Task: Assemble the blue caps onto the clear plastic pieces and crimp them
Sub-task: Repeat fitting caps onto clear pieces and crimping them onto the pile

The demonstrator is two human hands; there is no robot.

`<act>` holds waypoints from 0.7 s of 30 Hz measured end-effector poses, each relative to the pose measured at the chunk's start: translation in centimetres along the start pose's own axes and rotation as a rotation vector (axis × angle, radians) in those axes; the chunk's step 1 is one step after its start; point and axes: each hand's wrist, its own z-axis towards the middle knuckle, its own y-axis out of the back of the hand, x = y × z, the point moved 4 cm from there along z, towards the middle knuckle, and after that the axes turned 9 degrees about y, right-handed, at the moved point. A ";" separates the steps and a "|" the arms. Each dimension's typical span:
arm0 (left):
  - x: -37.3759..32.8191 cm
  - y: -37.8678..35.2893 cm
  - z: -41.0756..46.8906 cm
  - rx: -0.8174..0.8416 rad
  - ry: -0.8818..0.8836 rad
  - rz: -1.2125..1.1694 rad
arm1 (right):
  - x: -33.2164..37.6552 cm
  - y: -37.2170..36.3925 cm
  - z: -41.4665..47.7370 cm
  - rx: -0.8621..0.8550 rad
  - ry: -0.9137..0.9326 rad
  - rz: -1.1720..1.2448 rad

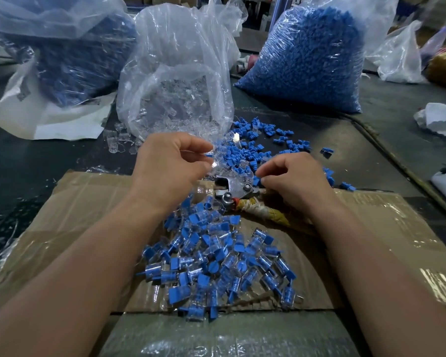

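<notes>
My left hand (170,166) has its grip pinched, thumb against forefinger, on a clear piece (211,155) held just above the desk (36,155), in front of the open bag of clear pieces (175,99). My right hand (296,181) is curled, with its fingertips down at a blue cap (264,181) on the edge of the loose caps (245,153). I cannot tell whether that grip has closed on the cap or only touches it.

Both parts look tiny and very light. I judge the clear piece to be hard, thin-walled and slick, likely to shoot out of a pinch or crack if squeezed, so I would hold it by its flat sides and leave the open end free. The cap looks slightly softer and less slippery, and its flat tab is the place to take it, stem pointing outward.

The crimping pliers (228,188) lie between my hands on the cardboard (88,202), with the heap of finished pieces (216,256) nearer me.
</notes>
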 end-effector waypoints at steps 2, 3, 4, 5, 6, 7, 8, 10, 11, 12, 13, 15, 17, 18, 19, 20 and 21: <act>0.2 0.0 0.1 0.015 0.017 0.000 | 0.2 0.0 -0.1 -0.033 0.044 0.015; 0.2 -0.1 0.1 0.030 0.028 -0.002 | 0.3 0.0 -0.2 -0.056 0.064 0.011; 0.3 -0.2 0.1 0.044 0.036 -0.009 | 0.4 0.1 -0.2 -0.084 0.079 0.011; 0.3 -0.2 0.1 0.051 0.038 -0.015 | 0.5 0.2 -0.3 -0.119 0.094 0.020; 0.3 -0.2 0.1 0.049 0.037 -0.019 | 0.6 0.4 -0.3 -0.160 0.110 0.035; 0.3 -0.2 0.1 0.044 0.035 -0.020 | 0.8 0.6 -0.4 -0.205 0.125 0.056; 0.3 -0.2 0.2 0.040 0.033 -0.028 | 1.1 0.9 -0.6 -0.240 0.133 0.092; 0.3 0.0 0.3 0.044 0.046 -0.071 | 1.7 1.2 -0.8 -0.279 0.147 0.206; 0.4 0.0 0.3 0.060 0.060 -0.103 | 2.0 1.2 -1.0 -0.291 0.162 0.264; 0.4 0.0 0.3 0.086 0.077 -0.138 | 2.5 1.2 -1.2 -0.301 0.185 0.317; 0.3 -0.1 0.2 0.119 0.093 -0.175 | 3.0 1.2 -1.4 -0.308 0.213 0.359; 0.1 -0.5 0.0 0.183 0.116 -0.244 | 4.0 0.9 -1.9 -0.317 0.269 0.400; -0.3 -0.8 -0.3 0.229 0.109 -0.276 | 4.9 0.5 -2.4 -0.325 0.322 0.435; -0.5 -0.9 -0.5 0.240 0.093 -0.277 | 5.2 0.4 -2.5 -0.329 0.346 0.458; -0.7 -0.9 -0.6 0.244 0.071 -0.270 | 5.4 0.4 -2.7 -0.333 0.364 0.474; -0.8 -0.9 -0.7 0.242 0.049 -0.260 | 5.5 0.3 -2.8 -0.333 0.374 0.479; -0.9 -0.9 -0.8 0.236 0.033 -0.256 | 5.7 0.3 -2.8 -0.329 0.379 0.473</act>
